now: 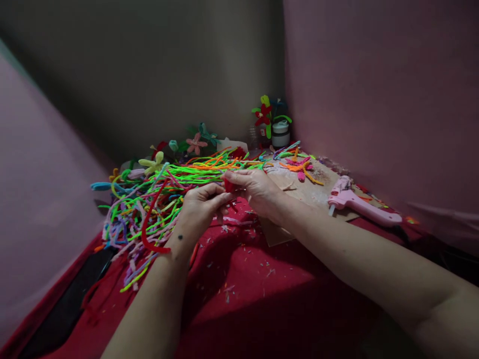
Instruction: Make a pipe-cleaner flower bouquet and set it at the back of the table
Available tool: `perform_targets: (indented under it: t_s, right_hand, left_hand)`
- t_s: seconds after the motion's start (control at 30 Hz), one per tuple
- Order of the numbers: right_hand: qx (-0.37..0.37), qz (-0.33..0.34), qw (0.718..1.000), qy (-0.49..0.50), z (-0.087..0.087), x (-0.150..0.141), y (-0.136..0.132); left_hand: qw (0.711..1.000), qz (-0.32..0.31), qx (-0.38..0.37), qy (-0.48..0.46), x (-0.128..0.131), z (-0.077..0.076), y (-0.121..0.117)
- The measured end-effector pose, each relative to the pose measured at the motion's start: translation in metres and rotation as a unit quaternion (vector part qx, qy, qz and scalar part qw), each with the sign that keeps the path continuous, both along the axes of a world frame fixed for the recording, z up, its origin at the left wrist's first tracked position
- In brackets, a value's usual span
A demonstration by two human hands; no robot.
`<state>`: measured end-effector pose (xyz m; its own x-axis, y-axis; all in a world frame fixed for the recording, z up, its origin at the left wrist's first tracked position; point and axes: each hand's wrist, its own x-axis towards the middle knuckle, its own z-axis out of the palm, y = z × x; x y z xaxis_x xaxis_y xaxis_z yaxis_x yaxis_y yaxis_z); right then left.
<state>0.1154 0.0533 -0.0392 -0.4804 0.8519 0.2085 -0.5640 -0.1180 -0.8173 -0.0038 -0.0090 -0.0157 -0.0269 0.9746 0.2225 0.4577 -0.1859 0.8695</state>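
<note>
Close together over the red cloth, both hands work on one small folded piece of red pipe cleaner (228,186). My left hand (202,202) is closed in a pinch at its lower left side. From the right, my right hand (257,188) grips its upper part between thumb and fingers. The fingers cover much of the piece, so its full shape is hidden. Beside my left wrist curves a long red pipe cleaner (145,227). Behind and left of the hands spreads a heap of loose pipe cleaners (179,175) in green, pink, orange and purple.
A pink glue gun (364,207) lies on the right, near a stained cardboard sheet (279,235) bearing an orange-and-pink pipe-cleaner flower (299,165). Finished flowers (195,143) stand along the back wall, near a lidded jar (281,134). Scraps litter the red cloth (239,259).
</note>
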Motion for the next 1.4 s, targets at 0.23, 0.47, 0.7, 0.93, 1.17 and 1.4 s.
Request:
perform_targets:
  t_s: [0.23, 0.47, 0.7, 0.93, 1.17, 1.4]
  right_hand:
    - [0.084, -0.048, 0.991, -0.092, 0.002, -0.001, -0.008]
    - [0.191, 0.009, 0.959, -0.211, 0.002, 0.000, -0.011]
    - [0.208, 0.021, 0.945, -0.251, -0.002, -0.002, -0.009]
    - [0.236, -0.031, 0.914, -0.329, -0.005, -0.003, -0.008]
    - [0.256, -0.056, 0.894, -0.362, -0.001, -0.001, -0.012]
    - [0.270, -0.053, 0.901, -0.337, -0.002, -0.004, -0.012]
  left_hand:
    - [0.997, 0.060, -0.001, -0.046, -0.014, 0.013, 0.000]
    - [0.993, -0.005, 0.011, -0.116, -0.020, 0.014, -0.001]
    - [0.997, 0.023, 0.067, 0.040, -0.025, 0.008, 0.002]
    - [0.965, 0.036, 0.132, 0.225, -0.028, 0.005, 0.003]
    - [0.989, 0.052, 0.069, 0.118, -0.027, 0.008, 0.003]
    - [0.998, 0.025, 0.003, 0.056, -0.025, 0.012, 0.001]
